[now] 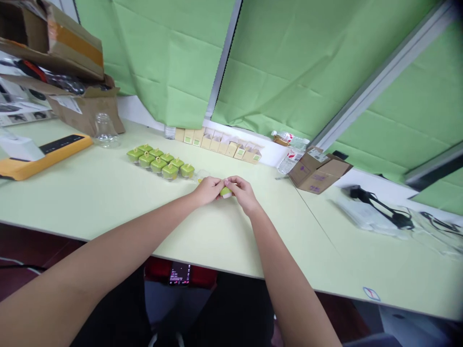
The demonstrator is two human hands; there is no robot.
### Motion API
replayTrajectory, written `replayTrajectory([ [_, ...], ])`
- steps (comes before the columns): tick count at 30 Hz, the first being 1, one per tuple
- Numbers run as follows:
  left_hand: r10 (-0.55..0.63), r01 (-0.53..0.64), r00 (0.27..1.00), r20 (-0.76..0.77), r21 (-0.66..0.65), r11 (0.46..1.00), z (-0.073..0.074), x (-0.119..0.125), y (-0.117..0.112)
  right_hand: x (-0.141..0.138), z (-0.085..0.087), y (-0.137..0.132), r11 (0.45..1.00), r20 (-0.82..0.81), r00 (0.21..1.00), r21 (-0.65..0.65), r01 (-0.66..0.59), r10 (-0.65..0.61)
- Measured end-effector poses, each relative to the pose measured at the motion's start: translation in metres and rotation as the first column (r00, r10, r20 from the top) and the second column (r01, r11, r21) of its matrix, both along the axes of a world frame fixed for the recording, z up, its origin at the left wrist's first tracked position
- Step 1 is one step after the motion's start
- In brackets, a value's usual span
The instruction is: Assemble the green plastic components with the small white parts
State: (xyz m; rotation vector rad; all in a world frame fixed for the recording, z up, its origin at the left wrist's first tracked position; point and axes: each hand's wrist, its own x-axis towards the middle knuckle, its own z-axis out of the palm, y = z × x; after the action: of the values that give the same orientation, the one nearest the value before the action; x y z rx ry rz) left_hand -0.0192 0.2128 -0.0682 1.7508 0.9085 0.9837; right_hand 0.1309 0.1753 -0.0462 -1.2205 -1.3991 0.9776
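My left hand [209, 190] and my right hand [243, 193] meet above the table, both closed around one small green-lidded container [226, 192]. The thumbs come together at its top, and the fingers hide much of it. A pale side of it shows below the green. Just beyond my left hand lies a small clear plastic piece [203, 174] with a bit of yellow; my hand partly covers it. To the left, several clear cups with green lids [158, 165] stand in rows, small loops on top of the lids.
Several small cardboard boxes [216, 142] line the wall. Plastic bottles [289, 161] and an open carton [317, 171] stand at the right, with black cables [383, 207] beyond. A glass jar [104, 132] and a yellow-orange device [68, 147] are left. A phone [180, 273] lies below the table edge.
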Motion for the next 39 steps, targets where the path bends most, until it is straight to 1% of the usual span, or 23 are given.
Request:
replayTrajectory([
  [2, 0.018, -0.013, 0.999, -0.051, 0.089, 0.996, 0.001, -0.002, 0.0, 0.001, 0.003, -0.002, 1.0, 0.006, 1.0, -0.015, -0.004, 0.004],
  [4, 0.017, -0.013, 0.999, -0.044, 0.098, 0.995, 0.002, -0.003, 0.0, 0.001, 0.004, -0.004, 1.0, 0.021, 1.0, -0.028, 0.002, -0.002],
  [7, 0.012, -0.012, 1.0, 0.005, 0.008, 1.0, 0.001, -0.002, 0.002, -0.001, 0.005, -0.005, 0.998, 0.02, 0.999, -0.054, 0.031, -0.03],
  [11, 0.012, -0.011, 1.0, 0.015, -0.091, 0.996, 0.002, 0.001, 0.003, -0.005, 0.006, -0.006, 0.99, 0.004, 0.997, -0.115, 0.077, -0.077],
  [13, 0.008, -0.003, 1.0, 0.029, -0.162, 0.987, 0.003, 0.003, 0.002, -0.006, 0.008, -0.007, 0.985, -0.007, 0.995, -0.142, 0.097, -0.099],
  [16, 0.001, 0.025, 0.995, 0.097, -0.261, 0.965, 0.002, 0.007, 0.001, -0.008, 0.011, -0.009, 0.977, 0.009, 0.992, -0.174, 0.123, -0.123],
  [18, -0.012, 0.048, 0.992, 0.127, -0.281, 0.958, 0.002, 0.009, 0.0, -0.009, 0.012, -0.01, 0.972, 0.052, 0.989, -0.184, 0.147, -0.14],
  [20, -0.036, 0.061, 0.994, 0.099, -0.267, 0.962, 0.003, 0.008, 0.0, -0.01, 0.012, -0.01, 0.971, 0.073, 0.986, -0.178, 0.162, -0.152],
  [22, -0.052, 0.056, 0.998, 0.028, -0.192, 0.98, 0.009, 0.004, 0.001, -0.01, 0.01, -0.009, 0.978, 0.033, 0.988, -0.141, 0.153, -0.15],
  [23, -0.036, 0.035, 0.999, -0.009, -0.107, 0.994, 0.014, 0.0, 0.002, -0.009, 0.009, -0.007, 0.982, -0.006, 0.988, -0.107, 0.156, -0.157],
  [24, 0.005, -0.005, 0.999, -0.04, 0.01, 1.0, 0.019, -0.005, 0.004, -0.008, 0.009, -0.005, 0.983, -0.052, 0.983, -0.064, 0.173, -0.176],
  [25, 0.075, -0.065, 0.996, -0.055, 0.164, 0.984, 0.023, -0.01, 0.006, -0.007, 0.008, -0.004, 0.979, -0.098, 0.974, -0.014, 0.204, -0.204],
  [26, 0.167, -0.14, 0.984, -0.058, 0.32, 0.937, 0.027, -0.016, 0.009, -0.005, 0.007, -0.002, 0.969, -0.133, 0.962, 0.036, 0.246, -0.239],
  [27, 0.247, -0.194, 0.967, -0.063, 0.442, 0.876, 0.029, -0.021, 0.013, -0.003, 0.007, 0.0, 0.953, -0.159, 0.948, 0.081, 0.292, -0.276],
  [28, 0.299, -0.21, 0.95, -0.089, 0.525, 0.825, 0.029, -0.026, 0.016, -0.001, 0.006, 0.001, 0.936, -0.177, 0.934, 0.116, 0.332, -0.31],
  [29, 0.329, -0.194, 0.934, -0.143, 0.571, 0.798, 0.026, -0.03, 0.02, 0.002, 0.006, 0.002, 0.921, -0.188, 0.923, 0.14, 0.364, -0.336],
  [30, 0.334, -0.149, 0.916, -0.223, 0.585, 0.797, 0.022, -0.032, 0.022, 0.004, 0.006, 0.003, 0.908, -0.193, 0.913, 0.153, 0.389, -0.359],
  [32, 0.29, -0.012, 0.862, -0.416, 0.555, 0.832, 0.012, -0.032, 0.025, 0.008, 0.004, 0.004, 0.89, -0.19, 0.897, 0.154, 0.429, -0.399],
  [34, 0.239, 0.108, 0.806, -0.542, 0.532, 0.84, 0.002, -0.029, 0.024, 0.01, 0.002, 0.005, 0.882, -0.173, 0.89, 0.146, 0.448, -0.423],
  [36, 0.214, 0.158, 0.796, -0.566, 0.536, 0.829, 0.0, -0.027, 0.022, 0.01, -0.002, 0.006, 0.881, -0.149, 0.89, 0.145, 0.45, -0.431],
  [39, 0.192, 0.149, 0.847, -0.496, 0.569, 0.809, 0.007, -0.03, 0.019, 0.01, -0.006, 0.007, 0.884, -0.135, 0.896, 0.155, 0.44, -0.423],
])
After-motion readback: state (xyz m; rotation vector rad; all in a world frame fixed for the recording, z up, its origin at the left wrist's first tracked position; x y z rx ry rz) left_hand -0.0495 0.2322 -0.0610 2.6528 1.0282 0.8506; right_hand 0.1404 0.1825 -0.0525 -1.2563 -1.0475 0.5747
